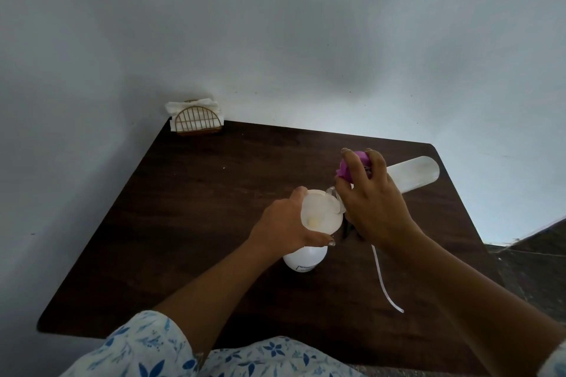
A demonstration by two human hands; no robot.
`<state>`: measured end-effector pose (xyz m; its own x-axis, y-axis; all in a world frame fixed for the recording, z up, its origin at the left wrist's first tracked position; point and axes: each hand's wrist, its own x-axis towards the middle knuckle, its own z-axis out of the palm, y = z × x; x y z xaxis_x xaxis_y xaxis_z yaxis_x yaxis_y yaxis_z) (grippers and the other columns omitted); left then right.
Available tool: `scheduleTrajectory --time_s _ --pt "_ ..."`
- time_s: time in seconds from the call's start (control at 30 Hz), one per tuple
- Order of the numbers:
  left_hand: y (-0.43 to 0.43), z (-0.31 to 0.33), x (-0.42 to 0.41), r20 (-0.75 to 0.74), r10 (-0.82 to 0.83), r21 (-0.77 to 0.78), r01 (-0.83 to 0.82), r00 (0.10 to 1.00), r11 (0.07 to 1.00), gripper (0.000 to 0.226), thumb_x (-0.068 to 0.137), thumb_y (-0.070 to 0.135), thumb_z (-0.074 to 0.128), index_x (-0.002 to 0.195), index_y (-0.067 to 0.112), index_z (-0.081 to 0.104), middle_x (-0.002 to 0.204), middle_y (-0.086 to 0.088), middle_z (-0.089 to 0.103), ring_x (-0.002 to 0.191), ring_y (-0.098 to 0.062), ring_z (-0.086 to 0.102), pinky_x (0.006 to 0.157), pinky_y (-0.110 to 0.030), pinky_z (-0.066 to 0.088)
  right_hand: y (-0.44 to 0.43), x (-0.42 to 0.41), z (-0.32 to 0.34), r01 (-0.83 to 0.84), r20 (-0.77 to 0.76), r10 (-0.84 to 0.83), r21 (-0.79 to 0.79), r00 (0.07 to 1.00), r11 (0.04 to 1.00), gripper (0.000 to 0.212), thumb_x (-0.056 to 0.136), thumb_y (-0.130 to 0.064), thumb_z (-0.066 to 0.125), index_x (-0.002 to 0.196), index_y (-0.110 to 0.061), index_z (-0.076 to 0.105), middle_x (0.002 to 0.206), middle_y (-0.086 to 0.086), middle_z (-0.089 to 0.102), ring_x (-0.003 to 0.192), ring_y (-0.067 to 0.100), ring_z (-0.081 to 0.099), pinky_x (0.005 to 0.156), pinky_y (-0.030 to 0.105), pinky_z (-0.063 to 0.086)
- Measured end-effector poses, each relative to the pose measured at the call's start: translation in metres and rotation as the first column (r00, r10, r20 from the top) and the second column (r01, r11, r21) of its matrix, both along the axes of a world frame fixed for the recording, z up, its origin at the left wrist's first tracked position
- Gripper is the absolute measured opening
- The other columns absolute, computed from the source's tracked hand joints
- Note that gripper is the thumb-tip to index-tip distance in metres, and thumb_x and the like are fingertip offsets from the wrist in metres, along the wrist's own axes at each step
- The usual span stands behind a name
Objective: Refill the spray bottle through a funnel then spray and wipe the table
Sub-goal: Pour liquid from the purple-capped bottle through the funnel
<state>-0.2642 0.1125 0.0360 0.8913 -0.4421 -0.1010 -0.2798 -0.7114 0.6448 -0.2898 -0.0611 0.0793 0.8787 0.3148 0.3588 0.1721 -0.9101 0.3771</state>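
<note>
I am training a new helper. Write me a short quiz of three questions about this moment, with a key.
1. True or false: the left hand holds a funnel on the upright white bottle.
2. Which hand tilts the long bottle toward the funnel? A) left B) right
3. Fill in: the napkin holder stands at the table's far ___ corner.
Key: 1 true; 2 B, the right hand; 3 left.

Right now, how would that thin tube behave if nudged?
Probably floppy: the tube hangs from under the right hand in a long curve. Likely very light, since it is thin. It may drag across the table.
</note>
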Motion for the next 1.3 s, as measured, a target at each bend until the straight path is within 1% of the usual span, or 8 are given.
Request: scheduleTrajectory --time_s 0.17,0.43,0.63,0.77,0.93,1.03,1.13,1.3 --pt "-0.001 0.001 -0.001 -0.015 0.011 -0.001 -0.011 1.000 1.000 0.101 0.058 0.059 0.076 0.138 0.024 0.024 0.132 -0.002 0.050 0.113 -0.020 0.052 0.091 -0.036 0.049 0.000 0.000 0.001 0.003 0.004 -0.003 0.004 1.000 1.000 0.041 0.058 -0.008 0.080 0.096 -0.010 0.066 0.131 0.023 0.050 0.111 0.048 0.036 0.065 0.045 0.056" --pt "0.000 0.003 -0.002 -0.009 0.008 -0.006 -0.008 1.000 1.000 0.100 0.061 0.056 0.076 0.140 0.022 0.023 0.133 -0.003 0.049 0.114 -0.020 0.051 0.091 -0.032 0.047 0.005 -0.003 0.004 0.052 -0.093 -0.051 0.006 0.994 0.999 0.051 0.047 -0.010 0.087 0.094 -0.009 0.068 0.128 0.024 0.054 0.107 0.053 0.051 0.061 0.046 0.056" --pt "-0.001 0.002 -0.002 0.002 0.013 0.006 -0.013 1.000 1.000 0.100 0.060 0.058 0.076 0.138 0.023 0.024 0.131 -0.003 0.051 0.111 -0.020 0.053 0.090 -0.035 0.050 0.004 -0.006 0.006 0.094 -0.121 -0.091 0.018 0.988 0.995 0.053 0.046 -0.013 0.089 0.094 -0.008 0.069 0.127 0.025 0.054 0.106 0.053 0.051 0.061 0.046 0.056" --pt "-0.001 0.000 -0.001 0.001 0.012 0.011 -0.012 1.000 1.000 0.098 0.060 0.058 0.075 0.137 0.024 0.025 0.130 -0.003 0.052 0.110 -0.019 0.053 0.089 -0.035 0.050 0.000 -0.005 0.000 0.121 -0.119 -0.111 0.080 0.987 0.989 0.058 0.045 -0.018 0.089 0.098 -0.009 0.067 0.130 0.023 0.046 0.107 0.049 0.039 0.061 0.045 0.056" --pt "0.000 0.001 -0.001 0.006 -0.003 0.038 0.003 1.000 0.999 0.099 0.060 0.059 0.075 0.137 0.023 0.024 0.129 -0.004 0.051 0.109 -0.020 0.053 0.088 -0.035 0.051 -0.004 -0.007 -0.005 0.176 -0.147 -0.147 0.203 0.978 0.963 0.066 0.040 -0.031 0.093 0.097 -0.013 0.066 0.131 0.014 0.033 0.106 0.046 0.044 0.058 0.041 0.056" --pt "0.001 0.003 -0.002 -0.002 0.003 0.043 -0.003 1.000 0.999 0.097 0.059 0.060 0.074 0.134 0.023 0.025 0.127 -0.005 0.052 0.107 -0.021 0.054 0.086 -0.038 0.051 -0.006 -0.009 -0.005 0.230 -0.209 -0.174 0.286 0.962 0.930 0.068 0.053 -0.042 0.088 0.108 -0.014 0.061 0.140 0.010 0.021 0.118 0.042 0.033 0.074 0.044 0.056" --pt "0.001 0.005 -0.005 0.003 0.016 0.047 -0.016 1.000 0.999 0.095 0.057 0.064 0.072 0.130 0.025 0.026 0.122 -0.004 0.053 0.103 -0.021 0.054 0.083 -0.040 0.051 -0.009 -0.011 -0.001 0.284 -0.303 -0.169 0.390 0.938 0.876 0.071 0.065 -0.054 0.076 0.120 -0.015 0.053 0.148 0.009 0.013 0.129 0.039 0.022 0.095 0.044 0.046" --pt "-0.001 0.008 -0.008 0.005 0.025 0.123 -0.025 1.000 0.992 0.105 0.056 0.074 0.065 0.138 0.026 0.018 0.134 -0.005 0.043 0.114 -0.023 0.049 0.090 -0.043 0.048 -0.011 -0.016 0.005 0.368 -0.360 -0.188 0.537 0.914 0.759 0.066 0.066 -0.047 0.078 0.119 -0.017 0.054 0.147 0.007 0.012 0.128 0.040 0.025 0.100 0.045 0.039"
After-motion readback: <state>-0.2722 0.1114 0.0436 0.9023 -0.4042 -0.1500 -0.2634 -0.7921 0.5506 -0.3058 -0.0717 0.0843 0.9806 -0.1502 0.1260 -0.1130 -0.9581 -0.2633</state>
